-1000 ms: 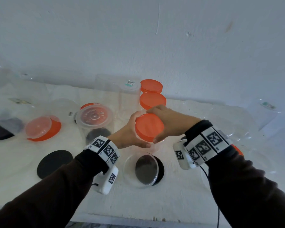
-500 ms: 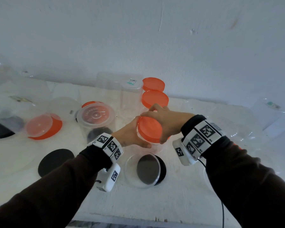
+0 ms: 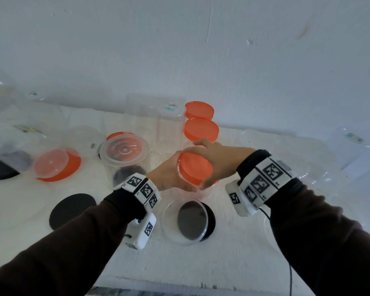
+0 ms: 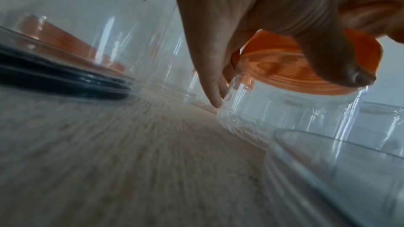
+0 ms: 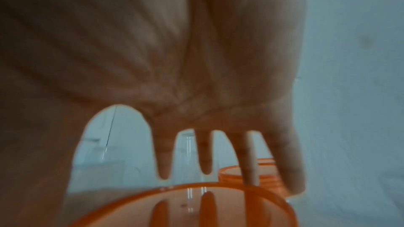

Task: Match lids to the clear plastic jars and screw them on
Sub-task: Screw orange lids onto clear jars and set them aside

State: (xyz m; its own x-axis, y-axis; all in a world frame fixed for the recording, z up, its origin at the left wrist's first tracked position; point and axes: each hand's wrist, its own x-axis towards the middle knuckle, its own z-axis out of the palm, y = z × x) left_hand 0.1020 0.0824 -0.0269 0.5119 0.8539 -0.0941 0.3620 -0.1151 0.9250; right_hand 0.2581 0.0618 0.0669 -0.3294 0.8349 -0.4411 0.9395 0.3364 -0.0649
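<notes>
A small clear jar (image 3: 202,194) stands mid-table with an orange lid (image 3: 193,168) on its mouth. My left hand (image 3: 166,176) grips the jar from the left; in the left wrist view its thumb (image 4: 336,61) lies across the orange lid (image 4: 310,82) and its fingers (image 4: 215,91) wrap the clear jar (image 4: 273,111). My right hand (image 3: 214,161) reaches in from the right and curls over the lid's far and right rim. In the right wrist view its spread fingers (image 5: 251,165) hook over the orange lid (image 5: 196,201).
An open clear jar (image 3: 169,229) over a black lid (image 3: 210,221) sits just in front of the hands. A loose black lid (image 3: 72,210) lies left. Two orange-lidded jars (image 3: 201,129) and a tall clear jar (image 3: 169,129) stand behind. More jars and orange lids (image 3: 73,165) crowd the left.
My right hand has turned around the orange lid, with its wrist swinging up and right. The left hand keeps its hold on the jar, which stays in place.
</notes>
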